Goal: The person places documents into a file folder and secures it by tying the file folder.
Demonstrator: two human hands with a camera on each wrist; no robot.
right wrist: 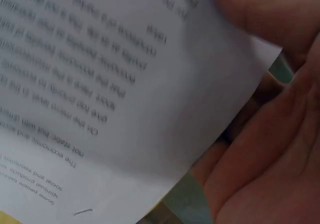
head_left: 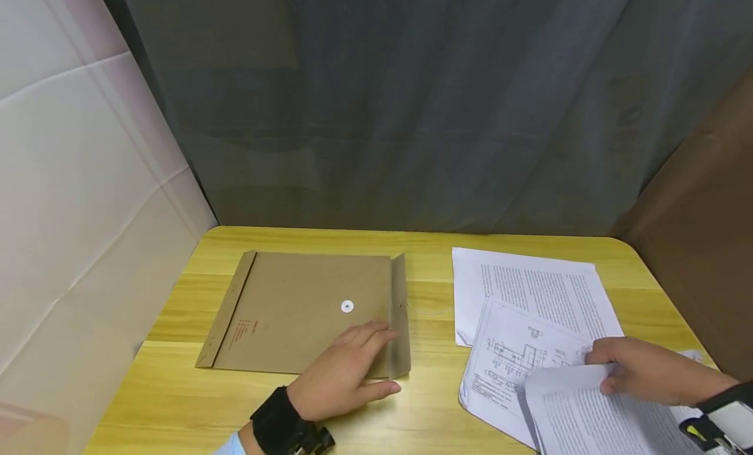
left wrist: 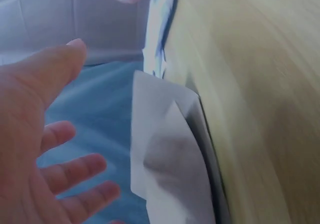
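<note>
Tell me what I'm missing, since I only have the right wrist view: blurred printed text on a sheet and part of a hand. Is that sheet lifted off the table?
Observer: Yes. In the head view the right hand grips a printed sheet by its curled edge, raised over other papers.
Operator: What are those papers?
Observer: A text page and a diagram page, overlapping on the wooden table.
Operator: And the left hand?
Observer: The left hand rests flat on a brown envelope, near its open flap.
Operator: Any fastener?
Observer: A white button sits on the envelope.
</note>
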